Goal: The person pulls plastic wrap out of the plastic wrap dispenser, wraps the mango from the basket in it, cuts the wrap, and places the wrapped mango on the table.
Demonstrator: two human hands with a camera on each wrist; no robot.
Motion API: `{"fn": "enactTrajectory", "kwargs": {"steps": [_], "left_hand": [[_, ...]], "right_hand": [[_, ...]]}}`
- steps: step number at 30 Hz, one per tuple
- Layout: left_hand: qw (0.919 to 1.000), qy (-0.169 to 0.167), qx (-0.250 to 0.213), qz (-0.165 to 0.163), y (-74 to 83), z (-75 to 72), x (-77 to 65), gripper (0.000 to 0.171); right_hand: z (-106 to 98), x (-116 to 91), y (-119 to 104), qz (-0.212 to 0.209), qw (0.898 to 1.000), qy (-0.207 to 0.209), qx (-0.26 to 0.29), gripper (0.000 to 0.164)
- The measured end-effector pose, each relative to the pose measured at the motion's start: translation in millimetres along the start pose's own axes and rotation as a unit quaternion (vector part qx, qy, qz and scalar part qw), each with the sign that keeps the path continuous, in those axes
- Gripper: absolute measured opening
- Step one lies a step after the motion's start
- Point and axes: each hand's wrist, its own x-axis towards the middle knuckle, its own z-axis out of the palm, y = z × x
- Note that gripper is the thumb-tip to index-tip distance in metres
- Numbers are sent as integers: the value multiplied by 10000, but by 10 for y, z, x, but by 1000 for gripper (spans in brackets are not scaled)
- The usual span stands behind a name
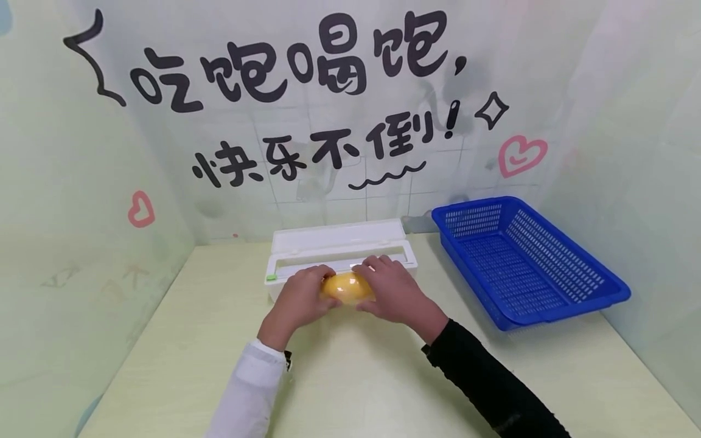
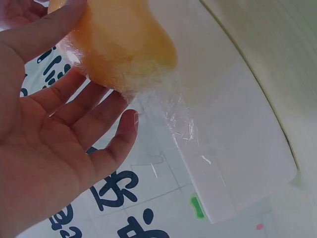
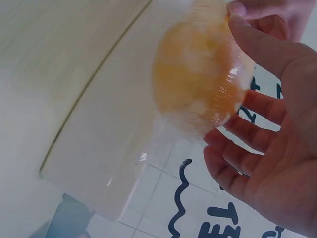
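Observation:
A smooth yellow-orange fruit (image 1: 347, 287), possibly a mango, is covered in clear, shiny cling film. My left hand (image 1: 303, 298) holds its left end between thumb and fingers, while my right hand (image 1: 395, 291) grips the right end the same way. Directly behind the fruit stands a white cling film dispenser (image 1: 338, 236) with its lid raised and a green piece at its left end. In the left wrist view, crinkled film (image 2: 184, 124) stretches from the fruit along the dispenser's edge. The right wrist view shows film tight over the fruit (image 3: 193, 74). Its exact kind stays unclear under the wrap.
At the right on the pale table (image 1: 350, 377) is a blue perforated plastic basket (image 1: 471, 283), its rim higher than the table. A printed curtain-like backdrop (image 1: 328, 207) with black lettering hangs behind and along both sides.

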Motion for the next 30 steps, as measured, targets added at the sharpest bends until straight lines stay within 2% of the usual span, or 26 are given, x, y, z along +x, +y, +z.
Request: {"fn": "enactTrajectory", "kwargs": {"steps": [2, 5, 9, 13, 15, 17, 22, 30], "left_hand": [[9999, 28, -117, 22, -12, 9, 2, 51], [9997, 189, 58, 154, -8, 43, 5, 59], [9948, 667, 556, 528, 9, 93, 27, 68], [9839, 1147, 1025, 904, 3, 148, 35, 61], [9804, 1275, 1164, 951, -4, 164, 24, 58], [9802, 1301, 1166, 929, -13, 173, 13, 58], [9789, 1411, 1158, 924, -45, 197, 19, 57], [9723, 1568, 1502, 867, -87, 272, -5, 55]], "right_hand": [[61, 8, 13, 7, 9992, 254, -320, 65], [94, 41, 63, 18, 9985, 380, -390, 64], [43, 106, 131, 146, 9998, 155, -59, 60], [10, 133, 153, 333, 9987, -107, 373, 57], [9, 127, 154, 330, 9981, -186, 485, 58], [11, 120, 152, 301, 9980, -229, 509, 59], [53, 136, 142, 295, 9989, -126, 337, 60], [161, 136, 79, 416, 9989, -25, 227, 61]]}}
